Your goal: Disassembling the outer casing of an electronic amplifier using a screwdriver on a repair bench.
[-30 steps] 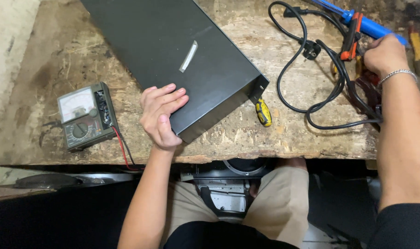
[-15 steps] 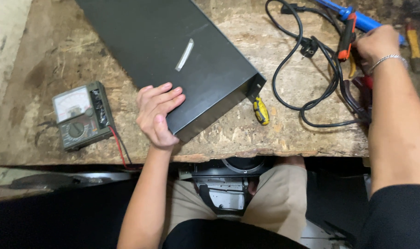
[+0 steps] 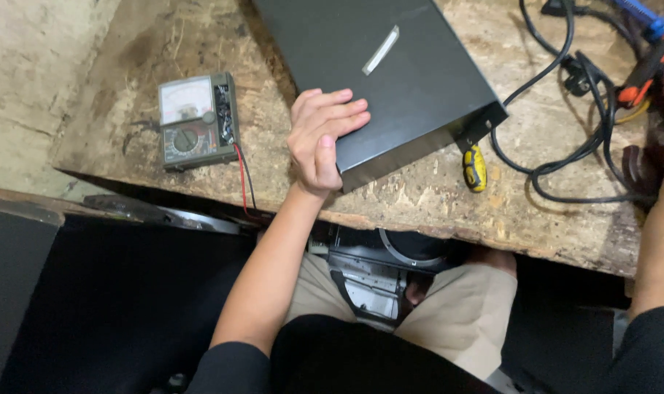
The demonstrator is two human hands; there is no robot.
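My left hand (image 3: pixel 321 138) rests flat on the near corner of a large black metal case (image 3: pixel 390 73) lying on a worn wooden workbench (image 3: pixel 434 201); fingers lie on the top, thumb along the front edge. My right hand is out of frame at the right edge; only its forearm (image 3: pixel 657 241) shows, reaching toward an orange-handled tool (image 3: pixel 642 73) among tangled black cables (image 3: pixel 580 138).
An analog multimeter (image 3: pixel 195 120) with a red lead lies left of my hand near the bench edge. A yellow-and-black screwdriver (image 3: pixel 474 168) sits beside the case's corner. A blue tool (image 3: pixel 649 22) lies at top right. A small device (image 3: pixel 368 281) rests in my lap.
The view has shifted left, so my right hand slid out of frame at the upper right. My left hand stays on the case's corner.
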